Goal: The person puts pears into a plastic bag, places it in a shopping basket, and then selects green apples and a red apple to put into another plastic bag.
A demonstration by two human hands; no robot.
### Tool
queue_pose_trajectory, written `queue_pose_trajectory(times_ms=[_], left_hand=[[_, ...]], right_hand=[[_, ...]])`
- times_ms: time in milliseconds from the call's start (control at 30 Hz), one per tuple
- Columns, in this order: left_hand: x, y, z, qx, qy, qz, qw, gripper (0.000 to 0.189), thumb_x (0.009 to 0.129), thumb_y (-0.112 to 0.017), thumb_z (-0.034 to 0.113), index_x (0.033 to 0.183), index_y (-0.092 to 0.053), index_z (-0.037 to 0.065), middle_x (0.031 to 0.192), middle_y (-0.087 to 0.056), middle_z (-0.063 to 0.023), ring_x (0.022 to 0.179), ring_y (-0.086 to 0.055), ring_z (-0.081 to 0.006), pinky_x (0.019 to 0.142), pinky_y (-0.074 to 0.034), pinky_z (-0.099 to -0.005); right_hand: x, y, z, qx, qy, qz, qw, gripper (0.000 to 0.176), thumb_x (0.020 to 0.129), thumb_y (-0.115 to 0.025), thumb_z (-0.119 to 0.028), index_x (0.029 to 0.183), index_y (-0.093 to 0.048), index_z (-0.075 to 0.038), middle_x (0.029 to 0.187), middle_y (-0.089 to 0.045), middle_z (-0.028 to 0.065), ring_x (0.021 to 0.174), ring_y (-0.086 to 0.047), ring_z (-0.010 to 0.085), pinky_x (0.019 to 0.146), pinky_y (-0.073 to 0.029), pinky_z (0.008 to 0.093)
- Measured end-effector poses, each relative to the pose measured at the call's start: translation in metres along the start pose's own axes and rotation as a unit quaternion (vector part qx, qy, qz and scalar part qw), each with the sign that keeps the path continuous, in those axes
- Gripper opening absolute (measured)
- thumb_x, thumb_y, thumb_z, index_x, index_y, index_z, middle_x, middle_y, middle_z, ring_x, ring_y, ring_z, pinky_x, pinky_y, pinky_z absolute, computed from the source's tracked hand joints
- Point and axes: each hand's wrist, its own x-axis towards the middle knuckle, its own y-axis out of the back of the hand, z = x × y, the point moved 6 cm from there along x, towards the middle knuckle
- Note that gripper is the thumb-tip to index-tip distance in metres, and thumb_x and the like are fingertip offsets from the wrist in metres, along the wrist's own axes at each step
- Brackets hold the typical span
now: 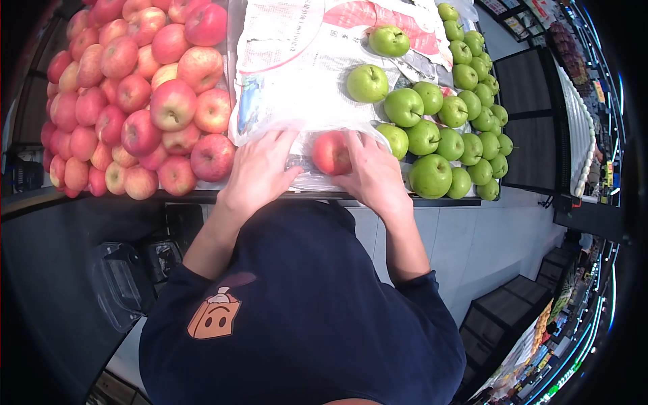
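A red apple lies in or under thin clear plastic near the front edge of the display. My right hand is against the apple's right side, its fingers curved round it. My left hand rests to the left of the apple, apart from it, with fingers spread on the plastic. Behind both hands lies printed paper. Green apples sit just right of my right hand, and red apples are heaped left of my left hand.
The black front edge of the display runs below my hands. Two green apples sit apart on the paper. Clear plastic containers are low at the left. Dark crates and shelves stand at the right.
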Motion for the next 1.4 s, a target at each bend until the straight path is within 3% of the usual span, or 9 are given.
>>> queue_pose_trajectory(times_ms=[367,467,567,767,867,1000,1100,1233,1400], left_hand=[[-0.006,0.028,0.040,-0.111,-0.117,0.001,0.987,0.046,0.078,-0.077,0.007,0.123,-0.063,0.006,0.102,-0.069,-0.0158,0.094,-0.067,-0.0337,0.078,-0.054,-0.0411],[-0.001,0.031,0.038,-0.073,-0.115,0.097,0.986,0.051,0.077,-0.077,0.005,0.125,-0.061,0.006,0.105,-0.067,-0.0154,0.088,-0.067,-0.0319,0.074,-0.054,-0.0401],[0.006,0.026,0.013,-0.050,-0.015,0.100,0.994,0.056,0.076,-0.077,0.005,0.129,-0.058,0.007,0.108,-0.066,-0.0142,0.084,-0.066,-0.0325,0.072,-0.054,-0.0391],[0.006,0.008,-0.008,-0.094,-0.008,0.031,0.995,0.059,0.075,-0.078,0.004,0.130,-0.059,0.008,0.108,-0.065,-0.0103,0.080,-0.065,-0.0236,0.069,-0.055,-0.0357],[-0.004,0.034,-0.004,-0.110,-0.063,0.111,0.986,0.054,0.075,-0.078,0.003,0.127,-0.062,0.009,0.108,-0.066,-0.0084,0.080,-0.066,-0.0183,0.068,-0.055,-0.0343],[-0.027,0.092,-0.018,0.062,-0.066,0.318,0.944,0.057,0.073,-0.080,0.005,0.127,-0.062,0.007,0.121,-0.062,-0.0111,0.108,-0.062,-0.0250,0.089,-0.052,-0.0359],[-0.038,0.123,-0.043,0.174,0.030,0.358,0.917,0.072,0.071,-0.082,0.008,0.137,-0.054,0.008,0.134,-0.054,-0.0134,0.126,-0.051,-0.0300,0.105,-0.042,-0.0423],[-0.034,0.126,-0.077,0.250,0.083,0.261,0.929,0.090,0.065,-0.084,0.011,0.146,-0.045,0.010,0.140,-0.048,-0.0143,0.131,-0.046,-0.0343,0.109,-0.037,-0.0476],[-0.027,0.131,-0.089,0.263,0.082,0.210,0.938,0.083,0.065,-0.083,0.009,0.141,-0.048,0.009,0.137,-0.052,-0.0133,0.129,-0.048,-0.0342,0.108,-0.038,-0.0474]], right_hand=[[-0.015,0.040,-0.003,0.085,-0.010,0.035,0.996,0.066,0.074,-0.081,-0.020,0.131,-0.052,-0.005,0.079,-0.070,0.0120,0.071,-0.068,0.0370,0.062,-0.053,0.0448],[-0.010,0.038,-0.003,0.044,-0.027,0.021,0.998,0.069,0.072,-0.082,-0.020,0.133,-0.052,-0.007,0.085,-0.070,0.0142,0.077,-0.068,0.0378,0.066,-0.053,0.0449],[-0.002,0.018,0.014,0.045,-0.019,-0.011,0.999,0.072,0.069,-0.084,-0.021,0.132,-0.052,-0.007,0.092,-0.069,0.0171,0.086,-0.068,0.0371,0.073,-0.053,0.0448],[0.003,0.009,0.017,0.046,-0.022,-0.010,0.999,0.071,0.068,-0.084,-0.020,0.132,-0.056,-0.006,0.093,-0.067,0.0165,0.087,-0.067,0.0325,0.076,-0.052,0.0423],[-0.006,0.018,0.008,0.101,-0.016,0.021,0.995,0.061,0.074,-0.081,-0.016,0.130,-0.057,-0.006,0.092,-0.067,0.0150,0.088,-0.066,0.0370,0.077,-0.052,0.0462],[-0.016,0.024,-0.009,0.251,0.043,0.154,0.955,0.045,0.078,-0.079,-0.006,0.121,-0.065,-0.005,0.086,-0.064,0.0106,0.071,-0.065,0.0223,0.065,-0.053,0.0338],[-0.019,0.014,-0.021,0.329,0.097,0.225,0.912,0.033,0.080,-0.075,0.003,0.112,-0.069,-0.002,0.084,-0.065,0.0069,0.065,-0.062,0.0145,0.058,-0.050,0.0266],[-0.020,-0.003,-0.033,0.379,0.115,0.224,0.891,0.026,0.081,-0.072,0.006,0.107,-0.071,-0.001,0.079,-0.064,0.0053,0.063,-0.060,0.0128,0.056,-0.048,0.0257],[-0.021,-0.015,-0.038,0.399,0.106,0.183,0.892,0.024,0.083,-0.071,0.004,0.106,-0.071,-0.001,0.077,-0.063,0.0047,0.062,-0.058,0.0125,0.055,-0.048,0.0263]])
